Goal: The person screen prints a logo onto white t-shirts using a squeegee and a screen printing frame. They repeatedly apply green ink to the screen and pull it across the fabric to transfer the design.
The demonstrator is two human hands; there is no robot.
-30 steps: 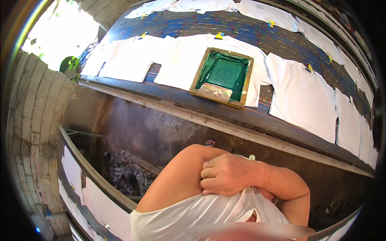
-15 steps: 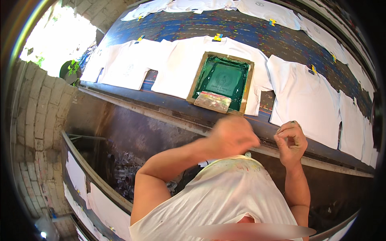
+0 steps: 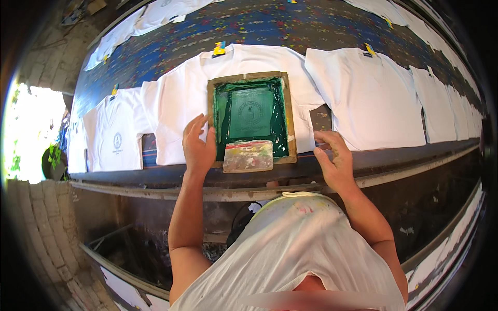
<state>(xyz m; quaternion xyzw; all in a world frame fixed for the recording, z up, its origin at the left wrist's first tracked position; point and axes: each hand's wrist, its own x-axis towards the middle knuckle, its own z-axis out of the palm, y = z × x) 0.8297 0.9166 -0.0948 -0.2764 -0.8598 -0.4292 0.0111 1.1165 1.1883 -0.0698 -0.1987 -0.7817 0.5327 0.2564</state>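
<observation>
A wooden-framed printing screen (image 3: 289, 111) with green ink on its mesh lies on a white T-shirt (image 3: 179, 98). Inked lettering and a round emblem show through the mesh. Across the frame's near edge rests a squeegee (image 3: 248, 158) with a paint-stained handle, held by neither hand. My left hand (image 3: 199, 147) is open at the screen's left side, its fingertips close to the wood; whether they touch it I cannot tell. My right hand (image 3: 335, 158), also open with fingers bent, hovers to the right of the frame, apart from it and holding nothing.
More white T-shirts lie in a row, one with a dark round print (image 3: 117, 142) at the left and another (image 3: 371, 98) at the right. Yellow-and-blue tags (image 3: 219, 48) mark their collars. The long table's front edge (image 3: 171, 193) runs before me. A lower rack with shirts stands behind.
My hands have come apart from in front of my chest and reached out to either side of the screen. The view has turned, and the squeegee still rests on the frame.
</observation>
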